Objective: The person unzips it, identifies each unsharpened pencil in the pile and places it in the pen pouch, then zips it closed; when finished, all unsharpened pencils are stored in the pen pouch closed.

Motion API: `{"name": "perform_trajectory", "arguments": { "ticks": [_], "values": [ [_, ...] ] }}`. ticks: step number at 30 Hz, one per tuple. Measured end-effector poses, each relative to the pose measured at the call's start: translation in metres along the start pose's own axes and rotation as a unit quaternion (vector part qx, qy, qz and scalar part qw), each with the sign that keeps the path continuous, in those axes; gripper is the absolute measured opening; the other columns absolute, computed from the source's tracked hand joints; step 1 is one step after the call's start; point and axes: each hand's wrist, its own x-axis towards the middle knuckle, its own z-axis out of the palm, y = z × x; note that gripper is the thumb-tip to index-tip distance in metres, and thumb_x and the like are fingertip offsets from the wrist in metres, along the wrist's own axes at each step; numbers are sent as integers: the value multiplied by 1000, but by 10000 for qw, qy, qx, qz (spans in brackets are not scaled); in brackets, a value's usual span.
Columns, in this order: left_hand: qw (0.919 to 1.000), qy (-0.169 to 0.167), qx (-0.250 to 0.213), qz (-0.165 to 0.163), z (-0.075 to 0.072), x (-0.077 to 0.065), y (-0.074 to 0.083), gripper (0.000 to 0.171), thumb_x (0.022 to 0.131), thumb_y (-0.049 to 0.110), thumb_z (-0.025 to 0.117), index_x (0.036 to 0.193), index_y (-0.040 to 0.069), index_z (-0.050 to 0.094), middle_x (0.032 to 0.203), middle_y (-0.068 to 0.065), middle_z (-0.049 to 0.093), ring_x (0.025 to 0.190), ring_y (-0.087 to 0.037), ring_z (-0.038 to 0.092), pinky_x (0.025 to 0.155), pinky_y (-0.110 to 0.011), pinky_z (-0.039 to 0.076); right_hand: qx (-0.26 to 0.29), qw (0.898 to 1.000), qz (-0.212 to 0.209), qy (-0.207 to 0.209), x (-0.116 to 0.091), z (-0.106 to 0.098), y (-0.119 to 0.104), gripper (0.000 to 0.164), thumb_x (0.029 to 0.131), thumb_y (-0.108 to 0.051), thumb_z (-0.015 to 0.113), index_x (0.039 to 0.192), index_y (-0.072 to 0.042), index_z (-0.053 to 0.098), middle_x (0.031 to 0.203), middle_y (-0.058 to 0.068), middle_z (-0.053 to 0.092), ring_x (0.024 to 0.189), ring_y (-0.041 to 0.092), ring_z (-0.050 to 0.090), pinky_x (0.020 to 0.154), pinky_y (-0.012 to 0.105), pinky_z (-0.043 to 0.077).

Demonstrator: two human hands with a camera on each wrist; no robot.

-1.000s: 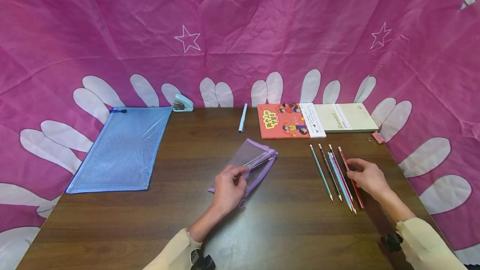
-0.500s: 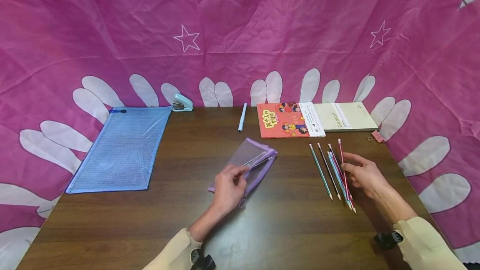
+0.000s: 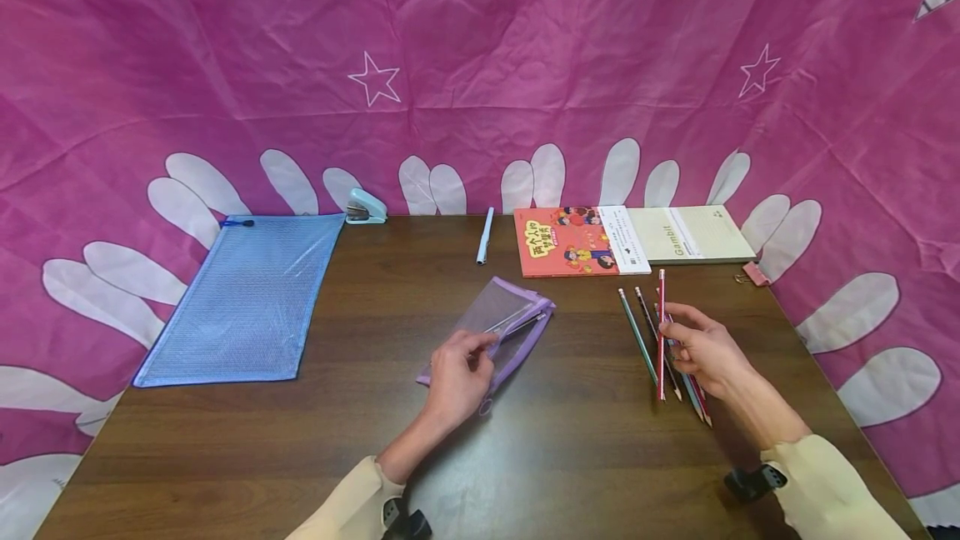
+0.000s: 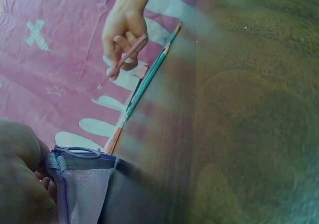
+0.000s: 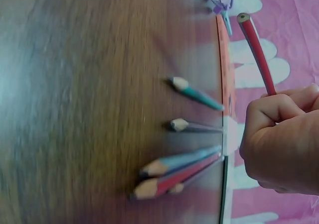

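Note:
My left hand (image 3: 459,373) pinches the edge of a purple mesh zip pencil case (image 3: 491,307) lying slantwise mid-table; slim, light-coloured items show inside near its opening. In the left wrist view the zipped edge and ring of this case (image 4: 82,189) stand beside the fingers. My right hand (image 3: 708,352) holds a red pencil (image 3: 662,298) between thumb and fingers, raised over the other pencils. The right wrist view shows the flat, unsharpened end of this red pencil (image 5: 259,52). Beneath lie a teal pencil (image 5: 199,94), a dark pencil (image 5: 199,128), a blue pencil (image 5: 187,162) and a second red pencil (image 5: 174,176).
A blue mesh zip folder (image 3: 240,307) lies at the left, a light-blue stapler (image 3: 366,207) by its top corner. Along the back are a pale-blue pen (image 3: 486,236), an orange-red book (image 3: 562,244), a cream notebook (image 3: 690,236) and a pink binder clip (image 3: 757,274). A pink curtain (image 3: 450,40) hangs behind.
My right hand has lifted the red pencil from the right end of the row and carried it left over the others, turning it more upright in view. My left hand stays on the pencil case.

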Motion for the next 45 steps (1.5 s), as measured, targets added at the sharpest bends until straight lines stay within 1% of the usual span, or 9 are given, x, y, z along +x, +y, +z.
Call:
{"name": "perform_trajectory", "arguments": {
  "ticks": [6, 11, 14, 20, 25, 30, 34, 41, 45],
  "values": [
    [10000, -16, -28, -59, 0, 0, 1, 29, 74, -15, 63, 94, 0, 77, 83, -7, 69, 69, -16, 65, 60, -25, 54, 43, 9999, -94, 70, 2, 13, 4, 29, 97, 1, 55, 107, -25, 62, 76, -4, 50, 50, 1, 36, 43, 12, 27],
    [9999, -50, -55, -101, 0, 0, 1, 30, 74, -15, 62, 95, 0, 77, 83, -7, 69, 69, -16, 66, 61, -25, 55, 184, 9996, -197, -24, 3, 23, 6, 29, 97, 3, 53, 109, -22, 61, 73, -4, 49, 49, 1, 34, 44, 13, 22],
    [9999, -50, -35, -99, 0, 0, 0, 30, 74, -16, 62, 95, 0, 77, 83, -7, 69, 69, -16, 66, 61, -25, 55, 182, 9996, -197, -38, 4, 29, 7, 27, 97, 3, 53, 109, -21, 59, 70, -5, 48, 48, 1, 34, 44, 14, 22],
    [9999, -55, -24, -109, 0, 0, 0, 31, 75, -16, 61, 96, 1, 77, 84, -7, 69, 70, -16, 66, 61, -25, 55, 268, 9996, -105, 8, 5, 45, 10, 22, 96, 3, 53, 112, -13, 49, 81, 0, 54, 49, 1, 34, 44, 14, 23],
    [9999, -60, -21, -124, 0, 0, 1, 31, 75, -16, 62, 96, 1, 77, 84, -7, 69, 70, -17, 66, 61, -25, 55, 377, 9993, -75, -26, 8, 56, 13, 21, 95, 4, 53, 106, -13, 49, 83, 3, 58, 49, 1, 33, 44, 13, 23],
    [9999, -84, -28, -134, 0, 0, 2, 31, 75, -15, 62, 97, 0, 77, 85, -8, 69, 71, -17, 66, 62, -26, 56, 416, 9991, -19, -20, 12, 67, 17, 20, 96, 3, 53, 104, -14, 47, 85, 3, 60, 49, 1, 34, 43, 12, 24],
    [9997, -113, -62, -191, -1, 1, 3, 30, 75, -14, 62, 98, 0, 77, 86, -8, 69, 71, -17, 66, 63, -26, 56, 550, 9984, 26, 89, 15, 77, 19, 17, 95, 3, 52, 101, -11, 45, 84, 3, 61, 49, 1, 34, 42, 12, 25],
    [9998, -86, -63, -137, -1, 1, 4, 30, 75, -14, 62, 97, 0, 77, 85, -8, 69, 70, -17, 65, 61, -26, 55, 748, 9967, 54, 312, 22, 101, 25, 18, 94, 4, 53, 100, -9, 41, 79, 0, 52, 50, 2, 34, 41, 11, 24],
    [9998, -115, -39, -174, -1, 1, 5, 29, 75, -14, 63, 97, 0, 77, 85, -8, 69, 70, -16, 64, 61, -25, 55, 740, 9964, 152, 391, 25, 114, 31, 19, 94, 3, 55, 100, -8, 40, 76, -1, 55, 48, 2, 34, 41, 12, 24]
  ]
}}
